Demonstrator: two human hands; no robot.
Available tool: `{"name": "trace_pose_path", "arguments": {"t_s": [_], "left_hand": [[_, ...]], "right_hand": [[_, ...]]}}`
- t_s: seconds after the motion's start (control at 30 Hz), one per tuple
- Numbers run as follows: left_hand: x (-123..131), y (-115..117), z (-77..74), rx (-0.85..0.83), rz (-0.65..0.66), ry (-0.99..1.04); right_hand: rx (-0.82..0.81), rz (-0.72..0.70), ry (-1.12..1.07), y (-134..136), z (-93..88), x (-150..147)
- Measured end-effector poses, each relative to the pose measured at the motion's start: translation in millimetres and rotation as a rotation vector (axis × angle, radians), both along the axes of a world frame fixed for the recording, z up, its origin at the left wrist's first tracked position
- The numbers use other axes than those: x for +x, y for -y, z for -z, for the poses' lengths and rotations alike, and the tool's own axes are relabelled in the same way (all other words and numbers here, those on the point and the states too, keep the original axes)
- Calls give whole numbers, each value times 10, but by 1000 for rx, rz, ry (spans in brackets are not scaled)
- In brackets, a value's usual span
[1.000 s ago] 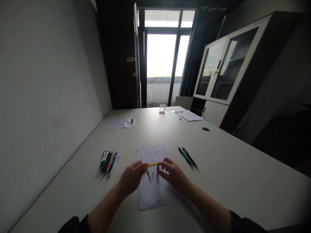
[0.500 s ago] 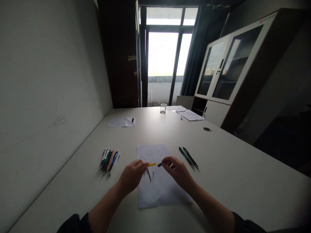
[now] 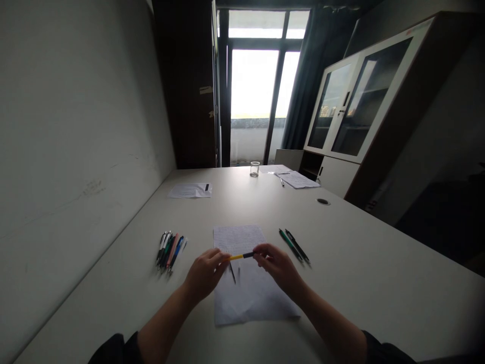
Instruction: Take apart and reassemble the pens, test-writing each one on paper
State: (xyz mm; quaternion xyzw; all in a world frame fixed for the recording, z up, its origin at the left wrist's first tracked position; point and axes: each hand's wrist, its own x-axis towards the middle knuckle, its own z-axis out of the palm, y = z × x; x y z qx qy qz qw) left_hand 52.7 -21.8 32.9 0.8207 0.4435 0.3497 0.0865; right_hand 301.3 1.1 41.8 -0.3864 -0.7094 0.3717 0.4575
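My left hand point(image 3: 205, 274) pinches one end of a yellow pen barrel point(image 3: 237, 257) held level above a lined sheet of paper point(image 3: 246, 273). My right hand point(image 3: 276, 267) pinches a small black pen piece point(image 3: 247, 255) that meets the barrel's right end. A thin dark pen part point(image 3: 232, 273) lies on the paper below my hands. Both hands hover just over the white table point(image 3: 356, 283).
A bundle of several coloured pens point(image 3: 168, 250) lies to the left, two dark pens point(image 3: 294, 246) to the right. Farther back are a small glass jar point(image 3: 254, 169), loose papers point(image 3: 190, 190) and more sheets point(image 3: 296, 180). A wall runs along the left; a cabinet stands at the right.
The black piece in my right hand was apart from the yellow barrel half a second ago; now it touches the barrel's end. My hands have drawn slightly together.
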Motion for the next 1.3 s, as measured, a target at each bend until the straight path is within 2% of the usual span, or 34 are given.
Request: {"name": "trace_pose_path", "arguments": {"t_s": [0.27,0.8,1.3], "left_hand": [[10,8,-14,19,14,-19],[-1,4,4,24,12,-12],[-12,-3,14,2,1,-7]], "right_hand": [[-59,0,-56,4,-7,-21],[-26,24,-34,-11,24,-17],[-73,-34,-23,1,-15,-1]]}}
